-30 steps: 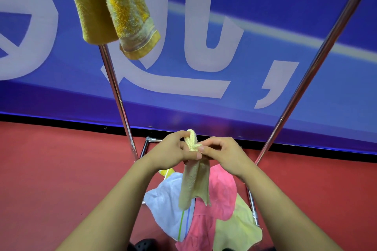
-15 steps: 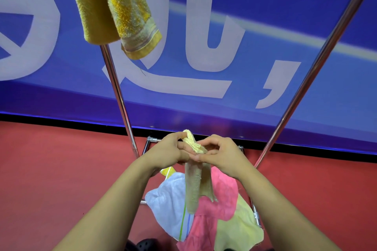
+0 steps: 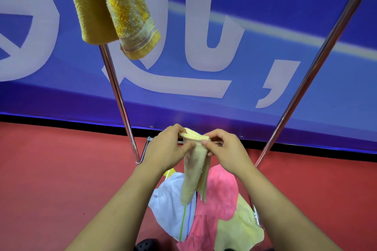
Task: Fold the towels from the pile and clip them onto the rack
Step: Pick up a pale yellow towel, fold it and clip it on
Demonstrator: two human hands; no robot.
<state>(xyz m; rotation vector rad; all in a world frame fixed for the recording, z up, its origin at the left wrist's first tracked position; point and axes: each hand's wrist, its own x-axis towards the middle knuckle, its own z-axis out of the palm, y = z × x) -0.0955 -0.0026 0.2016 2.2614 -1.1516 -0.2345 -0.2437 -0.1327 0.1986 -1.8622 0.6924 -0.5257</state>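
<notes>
A small pale yellow towel (image 3: 193, 171) hangs bunched from both my hands, in the middle of the view. My left hand (image 3: 167, 149) pinches its top edge on the left, and my right hand (image 3: 226, 153) pinches the same edge on the right. Below them lies the pile: a white towel with green and blue stripes (image 3: 173, 208), a pink towel (image 3: 216, 195) and a light yellow towel (image 3: 238, 232). A mustard yellow towel (image 3: 110, 6) hangs from the rack's top at the upper left. The rack's clips are out of sight.
The rack's chrome legs slant down on the left (image 3: 120, 100) and the right (image 3: 306, 81), either side of my hands. Behind them is a blue banner with white characters (image 3: 265, 26). The floor is red carpet (image 3: 51, 169). A dark shoe (image 3: 146, 245) shows at the bottom edge.
My hands have drawn slightly apart, spreading the pale yellow towel's top edge between them. Before, they met at one bunched point. The towel hangs a little straighter.
</notes>
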